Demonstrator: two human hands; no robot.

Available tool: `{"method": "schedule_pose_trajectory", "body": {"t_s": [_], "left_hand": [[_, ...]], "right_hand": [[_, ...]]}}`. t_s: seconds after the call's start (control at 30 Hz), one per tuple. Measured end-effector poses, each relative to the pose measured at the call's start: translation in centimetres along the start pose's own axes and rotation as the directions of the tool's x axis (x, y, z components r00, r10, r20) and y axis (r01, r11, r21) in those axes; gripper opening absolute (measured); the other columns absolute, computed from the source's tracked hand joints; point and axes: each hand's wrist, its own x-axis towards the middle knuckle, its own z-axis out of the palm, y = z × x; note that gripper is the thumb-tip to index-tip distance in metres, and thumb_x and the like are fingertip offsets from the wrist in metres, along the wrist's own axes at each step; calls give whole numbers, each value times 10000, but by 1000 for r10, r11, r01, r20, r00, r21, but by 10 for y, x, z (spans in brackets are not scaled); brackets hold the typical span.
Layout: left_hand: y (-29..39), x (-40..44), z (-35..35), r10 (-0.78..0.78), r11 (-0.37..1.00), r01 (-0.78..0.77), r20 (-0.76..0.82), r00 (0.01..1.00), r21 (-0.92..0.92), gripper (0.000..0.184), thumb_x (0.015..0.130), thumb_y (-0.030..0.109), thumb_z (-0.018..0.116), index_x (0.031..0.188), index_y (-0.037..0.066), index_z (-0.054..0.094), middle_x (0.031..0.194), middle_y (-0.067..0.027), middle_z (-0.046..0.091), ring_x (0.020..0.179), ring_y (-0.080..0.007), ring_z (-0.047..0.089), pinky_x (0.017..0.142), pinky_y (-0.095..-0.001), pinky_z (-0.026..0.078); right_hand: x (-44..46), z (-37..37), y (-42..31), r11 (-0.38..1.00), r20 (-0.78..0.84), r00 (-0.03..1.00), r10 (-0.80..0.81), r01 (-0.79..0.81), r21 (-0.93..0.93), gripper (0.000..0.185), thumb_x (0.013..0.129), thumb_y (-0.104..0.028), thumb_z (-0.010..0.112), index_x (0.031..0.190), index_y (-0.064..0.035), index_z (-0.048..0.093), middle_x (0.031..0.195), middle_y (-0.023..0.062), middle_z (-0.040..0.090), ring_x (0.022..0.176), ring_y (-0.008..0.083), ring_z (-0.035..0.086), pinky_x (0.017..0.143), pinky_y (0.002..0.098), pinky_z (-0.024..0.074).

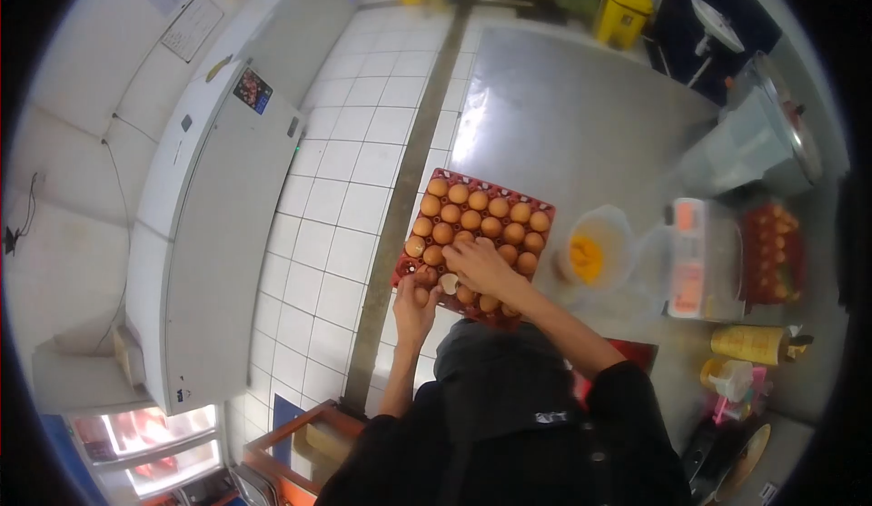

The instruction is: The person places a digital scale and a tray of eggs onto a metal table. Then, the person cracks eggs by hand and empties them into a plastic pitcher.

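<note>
A red egg tray (548,208) full of brown eggs (490,226) lies at the near left edge of the metal table. My left hand (416,311) is at the tray's near left corner, fingers closed around a brown egg (421,296). Over the middle of the tray, my right hand (481,268) curls its fingers down among the eggs; what its fingertips hold is hidden. Between the hands sits an opened, pale eggshell (449,283). Right of the tray stands a clear bowl (616,224) with yellow-orange egg yolk (586,255) in it.
The metal table (581,124) stretches ahead. At its right are a lidded plastic container (686,279), another red tray (772,252) and a large grey bucket (745,143). A yellow bin (624,11) stands at the far end. White chest freezers (227,233) line the left across the tiled floor.
</note>
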Motion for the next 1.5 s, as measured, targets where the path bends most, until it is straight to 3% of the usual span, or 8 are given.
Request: {"method": "schedule_pose_trajectory", "body": {"t_s": [0.2, 0.27, 0.33, 0.47, 0.6, 1.0, 1.13, 1.5], "left_hand": [[38, 3, -1, -140, 953, 116, -68, 988, -281, 400, 946, 97, 707, 1279, 21, 499, 1105, -162, 652, 981, -274, 673, 843, -379, 552], [50, 9, 7, -275, 631, 205, 32, 961, -748, 388, 1006, 109, 630, 1339, 31, 447, 1234, -172, 604, 1007, -246, 649, 880, -348, 548], [76, 12, 15, -291, 443, 371, 261, 921, -816, 401, 1037, 116, 566, 1395, 13, 418, 1372, -176, 533, 1041, -233, 633, 923, -331, 534], [164, 24, 66, 183, 843, -268, -221, 958, -467, 416, 998, 51, 603, 1385, -37, 478, 1349, -216, 583, 1102, -307, 644, 967, -397, 528], [202, 12, 116, 491, 819, -490, -77, 868, -298, 408, 905, -8, 685, 1304, -50, 606, 1373, -263, 595, 1219, -399, 614, 1050, -443, 496], [235, 5, 169, 550, 786, -470, 106, 829, -402, 443, 906, -4, 686, 1344, -19, 616, 1398, -245, 594, 1294, -392, 586, 1067, -437, 493], [221, 18, 173, 199, 706, 102, 335, 921, -701, 414, 895, -12, 677, 1307, -8, 634, 1373, -237, 612, 1274, -334, 604, 1054, -398, 494], [224, 73, 147, 438, 898, -261, 673, 595, -354, 398, 898, 146, 742, 1272, 46, 649, 1131, -181, 737, 1060, -332, 713, 906, -393, 560]], "right_hand": [[-21, -41, -8, 797, -184, 936, 301, -141, 587, 507, 806, -133, 719, 1276, -38, 557, 1206, 140, 594, 1056, 287, 639, 812, 403, 532], [-35, -56, -4, 697, -105, 909, 403, -231, 679, 468, 882, -161, 649, 1325, -44, 555, 1251, 107, 591, 1053, 238, 636, 827, 352, 541], [-58, -57, 2, -265, 44, 823, 566, 131, 955, 415, 951, -207, 554, 1340, -65, 556, 1217, 86, 597, 970, 208, 630, 817, 344, 532], [-117, -76, 18, -504, 42, 816, 576, 314, 804, 325, 1008, -247, 468, 1277, -90, 562, 1170, 68, 585, 940, 186, 602, 849, 361, 509], [-133, -101, 5, -356, 137, 499, 856, 375, 856, 323, 1070, -325, 480, 1307, -106, 512, 1139, 49, 576, 944, 205, 615, 855, 364, 505], [-186, -124, 33, -249, 102, 387, 916, 351, 903, 326, 1065, -326, 533, 1348, -169, 495, 1195, 40, 606, 1069, 160, 603, 893, 355, 507], [-203, -134, 52, -271, 145, 474, 868, 209, 939, 348, 1056, -326, 574, 1336, -134, 496, 1172, 56, 612, 1021, 174, 611, 868, 344, 522], [-210, -162, 68, 468, -151, 719, 679, -266, 843, 507, 955, -145, 718, 1410, 9, 555, 1171, 110, 689, 960, 197, 679, 870, 336, 558]]}}
